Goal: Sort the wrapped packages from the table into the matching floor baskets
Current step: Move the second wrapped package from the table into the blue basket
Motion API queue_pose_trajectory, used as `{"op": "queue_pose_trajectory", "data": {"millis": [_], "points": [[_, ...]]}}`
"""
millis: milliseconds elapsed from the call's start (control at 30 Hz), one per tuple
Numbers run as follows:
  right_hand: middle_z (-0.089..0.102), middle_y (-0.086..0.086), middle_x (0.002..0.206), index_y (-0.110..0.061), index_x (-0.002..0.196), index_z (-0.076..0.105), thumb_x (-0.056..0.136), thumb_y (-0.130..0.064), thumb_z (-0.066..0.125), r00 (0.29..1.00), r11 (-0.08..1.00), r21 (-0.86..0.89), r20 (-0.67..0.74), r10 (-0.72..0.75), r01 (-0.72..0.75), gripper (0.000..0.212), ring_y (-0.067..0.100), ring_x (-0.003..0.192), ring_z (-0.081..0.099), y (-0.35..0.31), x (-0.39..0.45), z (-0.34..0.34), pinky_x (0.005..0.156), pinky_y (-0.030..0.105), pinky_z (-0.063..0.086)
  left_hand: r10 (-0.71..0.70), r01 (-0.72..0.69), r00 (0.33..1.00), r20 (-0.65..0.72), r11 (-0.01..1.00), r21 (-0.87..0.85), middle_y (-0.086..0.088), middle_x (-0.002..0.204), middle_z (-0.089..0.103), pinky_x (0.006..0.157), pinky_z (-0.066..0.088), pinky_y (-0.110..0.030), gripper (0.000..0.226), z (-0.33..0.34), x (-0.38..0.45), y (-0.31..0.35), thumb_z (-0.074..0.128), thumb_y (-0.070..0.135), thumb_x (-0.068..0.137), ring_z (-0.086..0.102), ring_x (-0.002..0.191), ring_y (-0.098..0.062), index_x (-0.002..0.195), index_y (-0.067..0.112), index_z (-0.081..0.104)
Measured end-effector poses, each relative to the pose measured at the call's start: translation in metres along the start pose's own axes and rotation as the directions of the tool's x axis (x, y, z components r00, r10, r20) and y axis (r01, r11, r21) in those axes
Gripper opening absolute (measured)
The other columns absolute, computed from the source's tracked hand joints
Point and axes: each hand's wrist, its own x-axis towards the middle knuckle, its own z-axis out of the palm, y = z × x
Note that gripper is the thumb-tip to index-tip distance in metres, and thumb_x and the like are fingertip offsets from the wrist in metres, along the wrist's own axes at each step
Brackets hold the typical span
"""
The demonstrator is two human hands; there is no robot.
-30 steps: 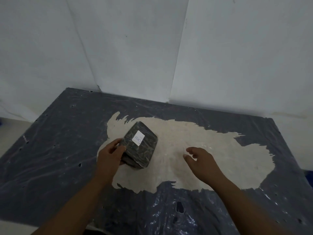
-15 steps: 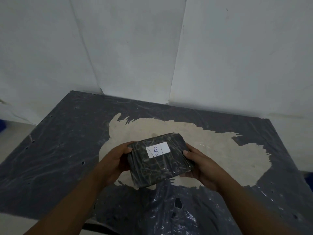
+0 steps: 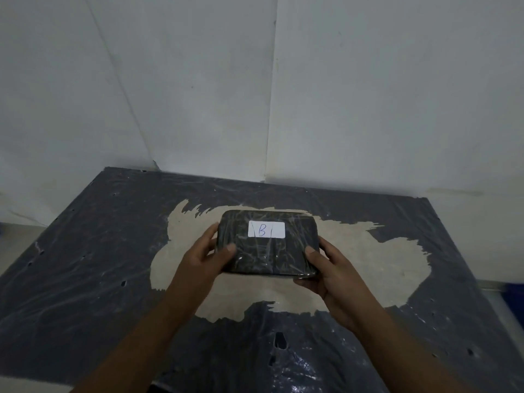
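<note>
A dark package wrapped in clear film (image 3: 269, 251) is held level above the middle of the table (image 3: 85, 279). Its white label (image 3: 266, 230) faces up and reads "B". My left hand (image 3: 204, 259) grips the package's left edge with the thumb on top. On the right edge my right hand (image 3: 329, 268) does the same, fingers underneath. No other package shows on the table, and no floor basket is plainly in view.
The table is covered in dark plastic sheet, torn away in the middle to a pale patch (image 3: 368, 259). White walls meet in a corner right behind it. A blue object (image 3: 514, 302) peeks in at the right edge, below table level.
The package went from tilted in my left hand alone to held flat in both hands. It has turned square to me, label upright, and lifted slightly farther from me.
</note>
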Motion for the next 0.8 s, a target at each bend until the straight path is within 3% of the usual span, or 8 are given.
{"op": "queue_pose_trajectory", "data": {"millis": [67, 167, 267, 333, 433, 533, 667, 800], "points": [[0.074, -0.003, 0.099, -0.034, 0.122, 0.05, 0.089, -0.029, 0.054, 0.999, 0.997, -0.068, -0.025, -0.026, 0.025, 0.033, 0.02, 0.093, 0.07, -0.001, -0.007, -0.009, 0.082, 0.04, 0.057, 0.044, -0.044, 0.999, -0.004, 0.996, 0.073, 0.005, 0.121, 0.06, 0.088, 0.055, -0.037, 0.064, 0.011, -0.006, 0.001, 0.068, 0.024, 0.079, 0.062, 0.107, -0.016, 0.137, 0.032, 0.041], [0.063, -0.005, 0.119, -0.04, 0.128, 0.044, 0.088, -0.039, 0.052, 0.997, 0.968, -0.24, -0.007, -0.076, 0.072, 0.041, 0.016, 0.103, 0.063, -0.005, -0.016, -0.024, 0.088, 0.039, 0.053, 0.094, -0.092, 0.995, -0.028, 0.994, 0.06, 0.004, 0.123, 0.06, 0.088, 0.055, -0.041, 0.059, 0.028, -0.015, 0.001, 0.069, 0.017, 0.08, 0.062, 0.108, -0.02, 0.129, 0.04, 0.045], [0.058, -0.013, 0.124, -0.054, 0.121, 0.042, 0.084, -0.043, 0.057, 0.993, 0.941, -0.316, 0.032, -0.114, 0.119, 0.042, 0.01, 0.109, 0.058, -0.011, -0.024, -0.038, 0.092, 0.038, 0.051, 0.117, -0.114, 0.992, -0.044, 0.991, 0.066, 0.007, 0.121, 0.061, 0.089, 0.055, -0.043, 0.057, 0.045, -0.023, 0.0, 0.068, 0.016, 0.08, 0.062, 0.109, -0.02, 0.124, 0.045, 0.047], [0.057, -0.01, 0.126, -0.053, 0.122, 0.041, 0.083, -0.036, 0.06, 0.99, 0.947, -0.287, 0.051, -0.133, 0.142, 0.047, 0.012, 0.11, 0.059, -0.013, -0.029, -0.048, 0.093, 0.041, 0.052, 0.116, -0.114, 0.992, -0.041, 0.992, 0.048, 0.006, 0.121, 0.062, 0.089, 0.055, -0.044, 0.055, 0.056, -0.027, 0.0, 0.068, 0.015, 0.08, 0.062, 0.11, -0.021, 0.119, 0.049, 0.049], [0.051, -0.001, 0.13, -0.055, 0.125, 0.032, 0.08, -0.029, 0.066, 0.992, 0.967, -0.221, 0.029, -0.123, 0.126, 0.063, 0.021, 0.105, 0.062, -0.017, -0.033, -0.063, 0.082, 0.041, 0.058, 0.107, -0.106, 0.993, -0.042, 0.994, 0.024, 0.008, 0.119, 0.063, 0.085, 0.057, -0.041, 0.055, 0.07, -0.033, 0.002, 0.067, 0.012, 0.081, 0.063, 0.108, -0.02, 0.114, 0.052, 0.051], [0.042, -0.005, 0.136, -0.056, 0.134, 0.018, 0.08, -0.029, 0.067, 0.994, 0.958, -0.267, 0.064, -0.09, 0.104, 0.078, 0.018, 0.101, 0.064, -0.02, -0.038, -0.074, 0.076, 0.035, 0.06, 0.088, -0.088, 0.996, -0.025, 0.996, 0.021, 0.004, 0.121, 0.063, 0.085, 0.057, -0.041, 0.056, 0.077, -0.037, 0.002, 0.066, 0.011, 0.082, 0.063, 0.108, -0.022, 0.125, 0.042, 0.05], [0.046, -0.006, 0.139, -0.052, 0.136, 0.023, 0.081, -0.031, 0.066, 0.994, 0.968, -0.224, 0.033, -0.106, 0.111, 0.073, 0.016, 0.106, 0.063, -0.02, -0.047, -0.079, 0.084, 0.04, 0.057, 0.078, -0.078, 0.997, -0.008, 0.997, 0.023, 0.007, 0.117, 0.062, 0.078, 0.059, -0.031, 0.059, 0.08, -0.04, 0.004, 0.065, 0.008, 0.082, 0.064, 0.105, -0.019, 0.133, 0.028, 0.046], [0.05, -0.003, 0.136, -0.045, 0.137, 0.03, 0.084, -0.022, 0.064, 0.993, 0.987, -0.12, -0.03, -0.111, 0.106, 0.067, 0.018, 0.111, 0.061, -0.02, -0.056, -0.076, 0.091, 0.042, 0.054, 0.081, -0.082, 0.995, 0.054, 0.997, 0.011, 0.012, 0.102, 0.07, 0.069, 0.058, -0.021, 0.048, 0.076, -0.039, 0.012, 0.061, 0.006, 0.084, 0.068, 0.094, -0.007, 0.118, 0.039, 0.054]]}}
